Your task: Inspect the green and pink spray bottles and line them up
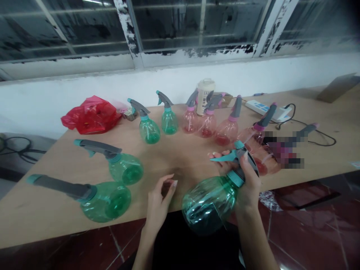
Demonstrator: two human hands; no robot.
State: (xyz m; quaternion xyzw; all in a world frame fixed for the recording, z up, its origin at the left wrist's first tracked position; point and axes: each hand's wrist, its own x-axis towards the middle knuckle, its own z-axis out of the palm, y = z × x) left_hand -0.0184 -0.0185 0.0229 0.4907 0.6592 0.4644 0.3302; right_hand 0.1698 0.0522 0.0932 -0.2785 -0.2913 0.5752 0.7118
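Observation:
My right hand (244,176) is closed around the grey and teal trigger head of a green spray bottle (209,202), which is tilted with its body toward me over the table's front edge. My left hand (161,198) rests near the table edge, just left of that bottle, fingers loosely curled and holding nothing. Two green spray bottles (123,168) (105,200) stand at the near left.
Further back a row curves across the wooden table (180,150): two more green spray bottles (149,129), then several pink ones (226,131). A red plastic bag (91,114), a paper cup (205,95) and a white power strip (266,108) with black cables lie by the wall.

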